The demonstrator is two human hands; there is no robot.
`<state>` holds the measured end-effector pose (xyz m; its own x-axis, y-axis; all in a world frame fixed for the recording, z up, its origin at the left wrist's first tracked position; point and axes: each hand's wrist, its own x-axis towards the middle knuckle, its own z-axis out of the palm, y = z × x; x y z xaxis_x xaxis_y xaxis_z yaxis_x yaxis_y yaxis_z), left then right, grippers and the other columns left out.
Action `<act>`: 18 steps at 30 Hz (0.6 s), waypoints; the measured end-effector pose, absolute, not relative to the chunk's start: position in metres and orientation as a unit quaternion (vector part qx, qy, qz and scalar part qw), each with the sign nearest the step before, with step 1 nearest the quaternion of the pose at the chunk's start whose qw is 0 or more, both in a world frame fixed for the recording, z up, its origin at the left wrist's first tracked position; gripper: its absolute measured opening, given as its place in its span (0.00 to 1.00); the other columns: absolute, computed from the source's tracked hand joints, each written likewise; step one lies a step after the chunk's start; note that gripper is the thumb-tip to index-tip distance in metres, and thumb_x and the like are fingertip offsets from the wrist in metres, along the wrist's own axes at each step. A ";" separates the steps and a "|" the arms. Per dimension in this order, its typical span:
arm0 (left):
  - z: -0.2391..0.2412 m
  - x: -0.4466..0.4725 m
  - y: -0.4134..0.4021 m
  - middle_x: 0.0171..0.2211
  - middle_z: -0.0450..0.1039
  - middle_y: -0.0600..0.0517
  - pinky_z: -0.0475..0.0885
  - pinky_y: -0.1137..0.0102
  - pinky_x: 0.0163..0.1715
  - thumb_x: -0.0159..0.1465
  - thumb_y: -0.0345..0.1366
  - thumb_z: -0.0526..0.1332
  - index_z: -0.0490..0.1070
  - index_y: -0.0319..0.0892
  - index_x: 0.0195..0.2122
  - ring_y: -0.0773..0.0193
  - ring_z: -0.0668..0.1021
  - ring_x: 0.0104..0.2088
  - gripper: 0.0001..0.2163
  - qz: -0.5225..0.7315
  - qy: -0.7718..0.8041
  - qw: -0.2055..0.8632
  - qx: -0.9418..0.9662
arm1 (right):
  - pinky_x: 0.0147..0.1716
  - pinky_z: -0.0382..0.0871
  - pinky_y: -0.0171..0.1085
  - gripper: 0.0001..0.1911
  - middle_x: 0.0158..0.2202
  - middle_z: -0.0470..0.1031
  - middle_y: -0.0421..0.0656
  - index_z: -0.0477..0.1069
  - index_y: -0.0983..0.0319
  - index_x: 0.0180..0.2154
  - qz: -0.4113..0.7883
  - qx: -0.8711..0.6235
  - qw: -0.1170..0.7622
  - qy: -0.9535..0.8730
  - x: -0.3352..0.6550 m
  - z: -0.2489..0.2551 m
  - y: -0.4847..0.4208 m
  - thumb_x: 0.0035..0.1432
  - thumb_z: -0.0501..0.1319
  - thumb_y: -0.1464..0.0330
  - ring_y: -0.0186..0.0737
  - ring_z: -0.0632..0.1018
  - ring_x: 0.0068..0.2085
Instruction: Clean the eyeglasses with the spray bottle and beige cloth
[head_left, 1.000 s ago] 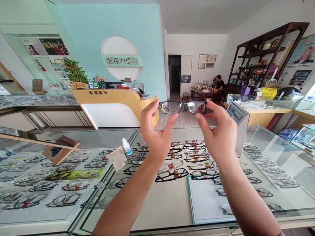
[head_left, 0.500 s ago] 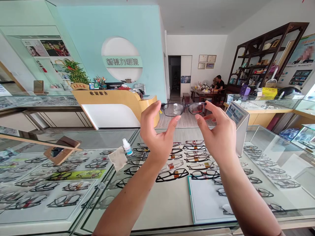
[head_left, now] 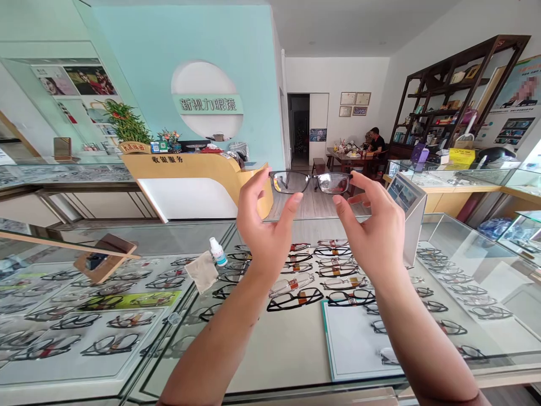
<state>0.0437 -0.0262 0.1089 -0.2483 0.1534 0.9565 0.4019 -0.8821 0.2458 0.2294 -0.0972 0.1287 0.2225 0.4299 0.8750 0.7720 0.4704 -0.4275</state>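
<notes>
Dark-framed glasses held up in two hands above a glass display counter

In the head view, a glass counter [head_left: 279, 349] spans the foreground, with a turquoise wall [head_left: 139, 56] and a yellow-and-white reception desk [head_left: 198, 163] behind it. Further back are a dark doorway [head_left: 299, 132], a table [head_left: 344, 158] and a dark wooden shelf unit [head_left: 443, 84].

The left hand [head_left: 268, 225] and the right hand [head_left: 374, 225] hold the dark-framed glasses [head_left: 313, 176] between them, fingertips at either end of the frame, thumbs lower down and spread from the index fingers. The glasses are in the air, well above the counter, lenses in front of the floor and desk. Their side arms are hard to make out behind the fingers, and whether the thumbs touch the rims I cannot tell. Both forearms are cut off by the bottom edge and cover parts of the spectacle rows [head_left: 296, 300].

A spray bottle [head_left: 218, 252] stands just beside a pale cloth [head_left: 202, 272], left of the left forearm. A teal-edged white board [head_left: 355, 344] lies partly behind the right forearm; a seated person [head_left: 376, 141] is small in the background
</notes>
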 end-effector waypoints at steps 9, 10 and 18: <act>0.115 0.035 -0.013 0.69 0.77 0.41 0.76 0.47 0.75 0.74 0.57 0.71 0.70 0.51 0.72 0.46 0.80 0.72 0.30 -0.751 -0.201 0.027 -0.628 | 0.47 0.88 0.53 0.23 0.61 0.86 0.50 0.78 0.50 0.69 -0.183 -0.443 0.624 -0.617 0.220 0.129 -0.102 0.76 0.64 0.60 0.47 0.88 0.42; 0.114 0.035 -0.013 0.70 0.77 0.41 0.77 0.47 0.75 0.74 0.56 0.71 0.70 0.51 0.72 0.46 0.81 0.72 0.30 -0.752 -0.201 0.026 -0.627 | 0.47 0.88 0.53 0.23 0.61 0.86 0.50 0.78 0.50 0.69 -0.181 -0.441 0.625 -0.618 0.219 0.129 -0.102 0.76 0.64 0.60 0.47 0.88 0.42; 0.110 0.033 -0.012 0.71 0.75 0.38 0.77 0.47 0.72 0.70 0.58 0.76 0.69 0.52 0.72 0.42 0.81 0.72 0.35 -0.754 -0.228 -0.002 -0.616 | 0.46 0.88 0.52 0.24 0.61 0.85 0.49 0.77 0.49 0.70 -0.173 -0.439 0.620 -0.627 0.220 0.128 -0.101 0.76 0.64 0.60 0.47 0.88 0.42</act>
